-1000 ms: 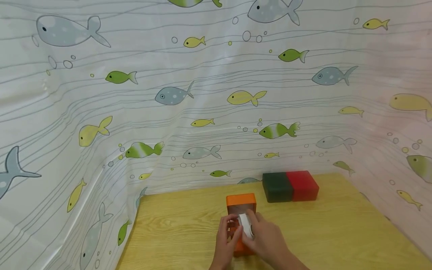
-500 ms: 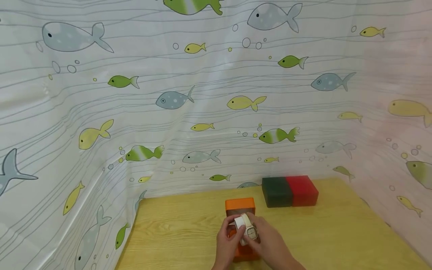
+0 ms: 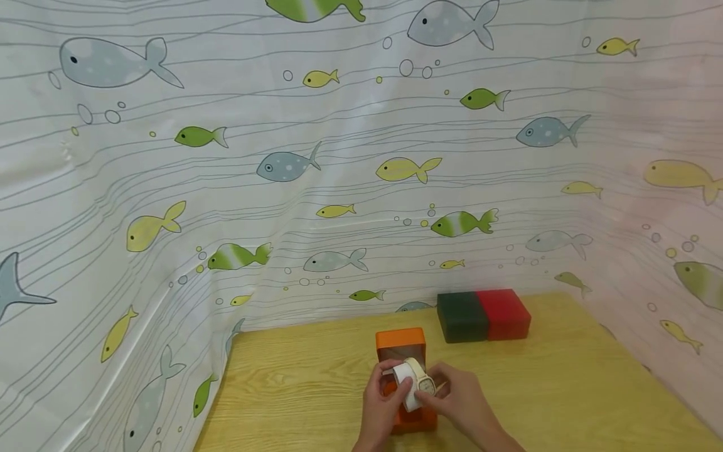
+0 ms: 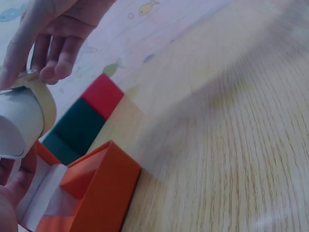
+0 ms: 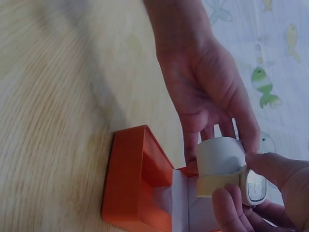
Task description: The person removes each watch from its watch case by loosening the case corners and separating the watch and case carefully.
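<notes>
My left hand (image 3: 380,405) grips a white rounded watch cuff (image 3: 403,371), thumb on its near side. A wristwatch (image 3: 426,385) with a cream strap (image 5: 217,185) and a rounded-square pale dial (image 5: 256,185) sits at the cuff's right end, its strap curving round the cuff. The right hand (image 3: 465,397) pinches the watch, with the thumb at the case and fingers by the strap. Both hands are over an orange box (image 3: 400,339), whose lid stands raised at the back. White lining (image 5: 180,200) shows inside it; the hands hide part of its interior.
A dark green box (image 3: 463,317) and a red box (image 3: 506,314) stand side by side at the back of the wood-grain table (image 3: 305,370). A white fish-patterned curtain (image 3: 339,138) hangs behind and along both sides.
The watch's dial has turned into view, and the watch has shifted right toward the cuff's end. My right hand has moved slightly right with it; the left keeps its hold on the cuff.
</notes>
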### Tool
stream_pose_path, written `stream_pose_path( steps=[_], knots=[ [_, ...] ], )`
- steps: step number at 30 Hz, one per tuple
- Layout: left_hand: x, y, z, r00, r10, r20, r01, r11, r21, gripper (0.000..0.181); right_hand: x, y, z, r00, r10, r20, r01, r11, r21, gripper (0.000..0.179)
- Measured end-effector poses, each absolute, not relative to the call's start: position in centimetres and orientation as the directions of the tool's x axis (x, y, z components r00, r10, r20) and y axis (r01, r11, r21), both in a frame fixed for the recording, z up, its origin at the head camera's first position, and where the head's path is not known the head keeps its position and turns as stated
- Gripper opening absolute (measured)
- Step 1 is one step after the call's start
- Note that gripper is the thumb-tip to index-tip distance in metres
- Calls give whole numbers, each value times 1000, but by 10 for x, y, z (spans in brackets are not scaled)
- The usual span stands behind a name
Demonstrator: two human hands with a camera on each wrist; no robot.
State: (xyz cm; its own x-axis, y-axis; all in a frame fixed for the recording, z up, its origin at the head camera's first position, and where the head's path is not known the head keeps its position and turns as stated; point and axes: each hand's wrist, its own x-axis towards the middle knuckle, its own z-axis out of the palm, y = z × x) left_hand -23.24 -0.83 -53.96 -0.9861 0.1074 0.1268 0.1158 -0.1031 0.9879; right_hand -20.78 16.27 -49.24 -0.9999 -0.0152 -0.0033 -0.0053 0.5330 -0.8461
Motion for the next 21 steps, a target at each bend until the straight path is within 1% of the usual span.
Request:
stream_pose_path(
  steps=[7, 15, 18, 21],
  knots=[
    [-235, -9, -543, -975, 168, 142, 121, -132, 984, 39, -208, 170, -496, -999, -42, -35, 9, 490, -872, 48],
    [-236, -9, -544, -970, 193, 150, 125, -140, 982, 39, -213, 180, -500, -983, -184, 31, -95, 354, -930, 36],
    [-236, -10, -544, -968, 197, 153, 126, -140, 982, 39, -215, 182, -501, -978, -206, 19, -83, 307, -948, 38],
    [-236, -11, -544, -966, 198, 166, 135, -162, 977, 39, -216, 187, -502, -976, -215, -16, -42, 261, -964, 42]
  ],
)
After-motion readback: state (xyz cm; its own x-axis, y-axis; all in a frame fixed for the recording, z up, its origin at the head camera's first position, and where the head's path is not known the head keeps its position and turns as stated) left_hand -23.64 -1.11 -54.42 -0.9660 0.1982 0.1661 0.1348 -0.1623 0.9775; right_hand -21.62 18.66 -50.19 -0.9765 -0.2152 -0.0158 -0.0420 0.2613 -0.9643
